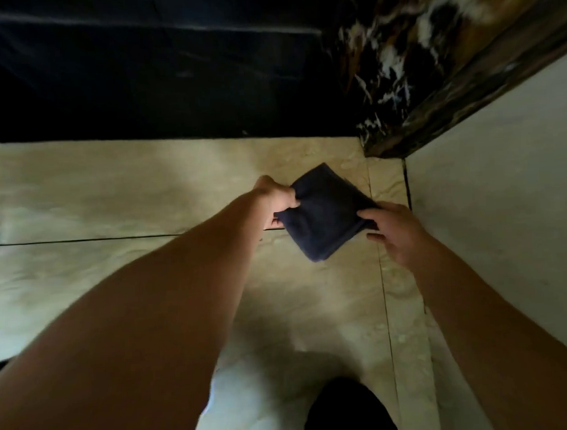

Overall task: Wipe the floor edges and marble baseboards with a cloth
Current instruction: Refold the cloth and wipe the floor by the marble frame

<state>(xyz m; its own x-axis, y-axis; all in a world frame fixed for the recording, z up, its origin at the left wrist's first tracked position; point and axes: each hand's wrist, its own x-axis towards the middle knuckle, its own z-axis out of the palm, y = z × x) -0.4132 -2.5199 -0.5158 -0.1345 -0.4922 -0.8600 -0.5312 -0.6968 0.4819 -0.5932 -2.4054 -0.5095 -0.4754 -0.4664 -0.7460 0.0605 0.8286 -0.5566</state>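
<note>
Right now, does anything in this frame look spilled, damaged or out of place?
Nothing stands out. The folded dark cloth is held between the left hand and right hand above the beige floor tiles, near the veined marble baseboard. The dim light hides fine dirt.

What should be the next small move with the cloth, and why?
Probably lower the folded dark cloth to the floor in the corner, at the foot of the veined marble baseboard. Both the left hand and the right hand pinch its edges, and it seems to be held above the tiles, not yet wiping.
</note>
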